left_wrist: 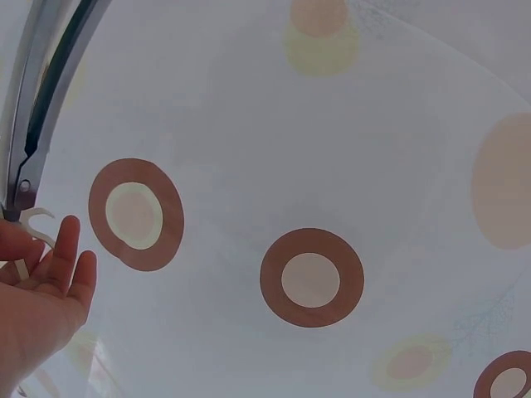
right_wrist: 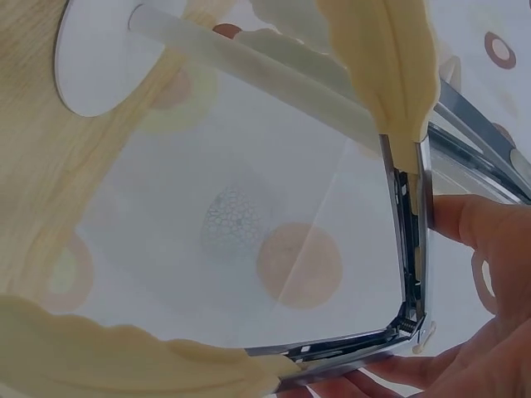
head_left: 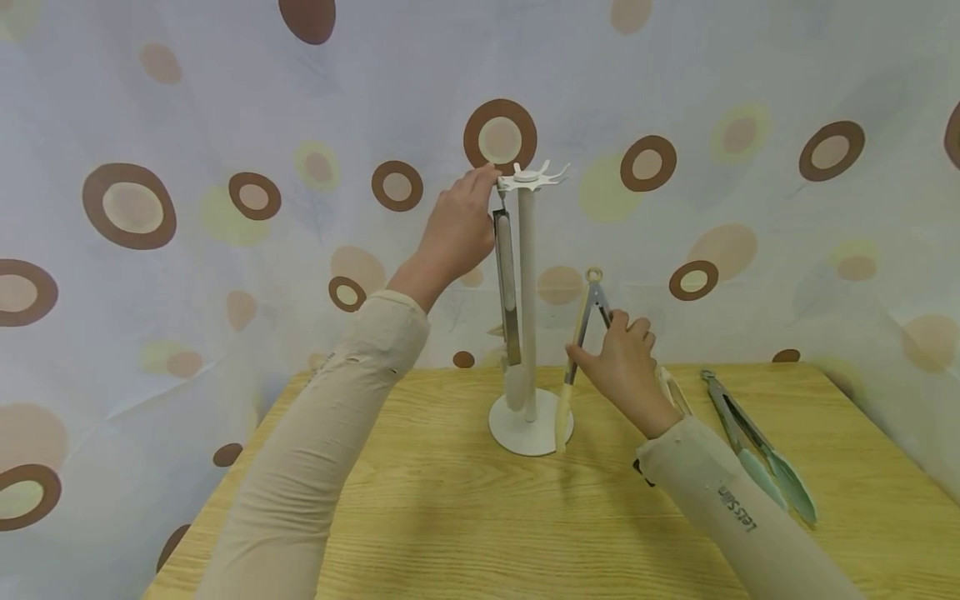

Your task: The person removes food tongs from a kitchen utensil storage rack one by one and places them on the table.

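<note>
Head view, one stand [head_left: 527, 333], at its nine my left hand [head_left: 463, 221] pinching one grey tongs [head_left: 510, 292], at four my right hand [head_left: 628, 362] gripping one yellow tongs [head_left: 582, 321] spread wide, one green tongs [head_left: 780, 468] beyond, sleeve [head_left: 738, 521] "LetsSlim"

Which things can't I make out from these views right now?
Head view: how the hanging tongs meet the white rack; the left hand's grip partly covers the join.
Head view: the rest of the cream piece, behind the right hand's grip and right sleeve.
Right wrist view: both tips of the yellow tongs, cut off by top and left edges.
Left wrist view: the hanging tongs' far end, cut off by the top edge.
</note>
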Demonstrator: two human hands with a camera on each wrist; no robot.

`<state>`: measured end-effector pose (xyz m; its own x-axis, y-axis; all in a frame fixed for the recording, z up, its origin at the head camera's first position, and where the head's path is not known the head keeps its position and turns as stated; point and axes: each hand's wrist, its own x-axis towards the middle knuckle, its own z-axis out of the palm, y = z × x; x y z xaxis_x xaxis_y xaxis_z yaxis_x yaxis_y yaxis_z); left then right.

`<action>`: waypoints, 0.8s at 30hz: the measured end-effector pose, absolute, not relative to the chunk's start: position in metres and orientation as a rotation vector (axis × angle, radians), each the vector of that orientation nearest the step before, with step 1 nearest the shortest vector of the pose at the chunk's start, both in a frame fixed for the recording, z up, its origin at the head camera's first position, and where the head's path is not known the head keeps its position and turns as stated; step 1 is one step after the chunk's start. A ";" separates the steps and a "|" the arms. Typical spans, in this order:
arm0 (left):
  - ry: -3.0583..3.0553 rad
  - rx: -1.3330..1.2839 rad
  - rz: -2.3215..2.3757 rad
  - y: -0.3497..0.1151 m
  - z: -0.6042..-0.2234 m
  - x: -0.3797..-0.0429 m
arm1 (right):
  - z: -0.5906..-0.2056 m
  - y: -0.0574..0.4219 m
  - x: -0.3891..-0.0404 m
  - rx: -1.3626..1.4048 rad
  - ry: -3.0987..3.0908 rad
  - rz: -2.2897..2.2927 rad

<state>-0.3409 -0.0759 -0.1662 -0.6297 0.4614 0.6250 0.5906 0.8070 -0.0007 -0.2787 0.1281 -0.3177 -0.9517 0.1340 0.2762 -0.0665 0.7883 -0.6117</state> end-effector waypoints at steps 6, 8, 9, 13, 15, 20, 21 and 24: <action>-2.356 -0.771 -0.272 -0.076 -0.167 -0.343 | -0.320 0.129 -0.281 -0.066 -2.700 0.927; -2.352 -0.770 -0.272 -0.076 -0.166 -0.343 | -0.321 0.129 -0.282 -0.064 -2.705 0.929; -2.352 -0.770 -0.272 -0.076 -0.166 -0.343 | -0.322 0.129 -0.282 -0.063 -2.708 0.928; -2.367 -0.769 -0.266 -0.076 -0.166 -0.342 | -0.324 0.130 -0.282 -0.066 -2.725 0.927; -2.375 -0.765 -0.261 -0.076 -0.166 -0.342 | -0.325 0.130 -0.282 -0.069 -2.738 0.925; -2.384 -0.762 -0.257 -0.075 -0.166 -0.342 | -0.328 0.130 -0.283 -0.080 -2.767 0.934; -2.383 -0.764 -0.257 -0.075 -0.166 -0.342 | -0.329 0.130 -0.283 -0.085 -2.772 0.936; -2.381 -0.769 -0.257 -0.076 -0.166 -0.341 | -0.330 0.129 -0.284 -0.102 -2.787 0.944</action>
